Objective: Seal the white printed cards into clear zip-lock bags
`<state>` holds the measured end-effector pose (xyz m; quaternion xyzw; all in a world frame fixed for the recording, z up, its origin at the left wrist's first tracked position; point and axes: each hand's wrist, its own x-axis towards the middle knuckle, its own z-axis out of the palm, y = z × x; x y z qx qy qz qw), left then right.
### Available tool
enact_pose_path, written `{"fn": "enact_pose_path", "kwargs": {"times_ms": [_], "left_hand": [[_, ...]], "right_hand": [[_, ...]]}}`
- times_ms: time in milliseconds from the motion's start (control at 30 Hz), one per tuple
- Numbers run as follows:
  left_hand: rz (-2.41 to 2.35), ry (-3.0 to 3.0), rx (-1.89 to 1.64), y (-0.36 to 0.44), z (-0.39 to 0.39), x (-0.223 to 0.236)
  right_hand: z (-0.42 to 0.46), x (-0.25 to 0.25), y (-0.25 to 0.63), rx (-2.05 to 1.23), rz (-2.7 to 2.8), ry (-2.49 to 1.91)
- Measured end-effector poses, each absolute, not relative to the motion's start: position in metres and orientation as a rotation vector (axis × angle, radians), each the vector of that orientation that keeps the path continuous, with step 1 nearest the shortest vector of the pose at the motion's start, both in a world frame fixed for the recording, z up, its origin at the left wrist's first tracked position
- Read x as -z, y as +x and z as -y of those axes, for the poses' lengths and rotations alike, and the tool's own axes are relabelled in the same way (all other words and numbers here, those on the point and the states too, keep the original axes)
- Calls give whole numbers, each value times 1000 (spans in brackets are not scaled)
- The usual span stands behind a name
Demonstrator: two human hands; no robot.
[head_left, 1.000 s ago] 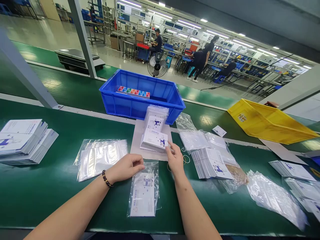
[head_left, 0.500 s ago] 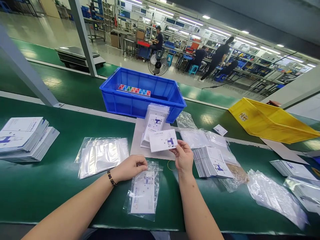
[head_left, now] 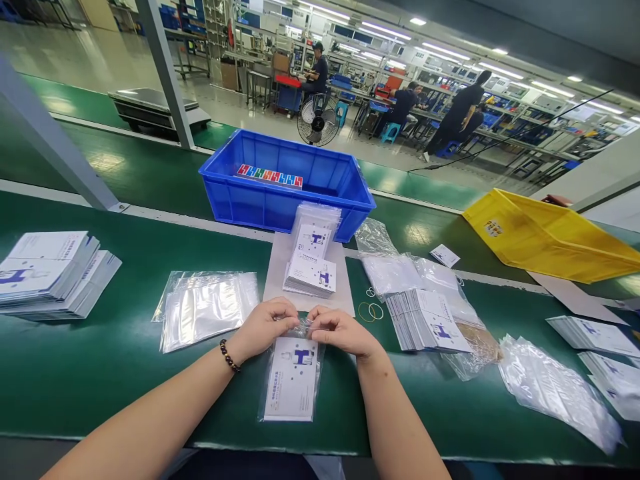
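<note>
Fingers of the right hand (head_left: 344,331), earlier holding a card, and the left hand (head_left: 265,327) now both pinch the top of a clear bag (head_left: 292,401) around a booklet (head_left: 289,380) on the table (head_left: 230,417); stacked cards (head_left: 313,273) and a blue bin (head_left: 285,210) stand beyond.

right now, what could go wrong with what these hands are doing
The left hand and right hand are at the top of the clear bag; its flimsy film could crease or slip. The printed stack lies just beyond them, so a knuckle might nudge it. The loose bags lie close beside the left hand, which could brush them askew.
</note>
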<state>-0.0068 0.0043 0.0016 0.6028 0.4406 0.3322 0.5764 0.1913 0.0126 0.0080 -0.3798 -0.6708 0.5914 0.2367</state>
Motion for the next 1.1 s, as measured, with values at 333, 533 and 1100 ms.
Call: {"fn": "enact_pose_path", "kwargs": {"times_ms": [333, 533, 1100], "left_hand": [[-1090, 1250, -684, -7, -5, -3], [-1116, 1304, -689, -7, -4, -7], [-1453, 1895, -533, -33, -3, -35]], "right_hand": [[-9, -9, 186, -1634, 1596, -1140], [-7, -6, 179, -1475, 1706, -1278], [-2, -8, 168, -1071, 1883, -1292]]}}
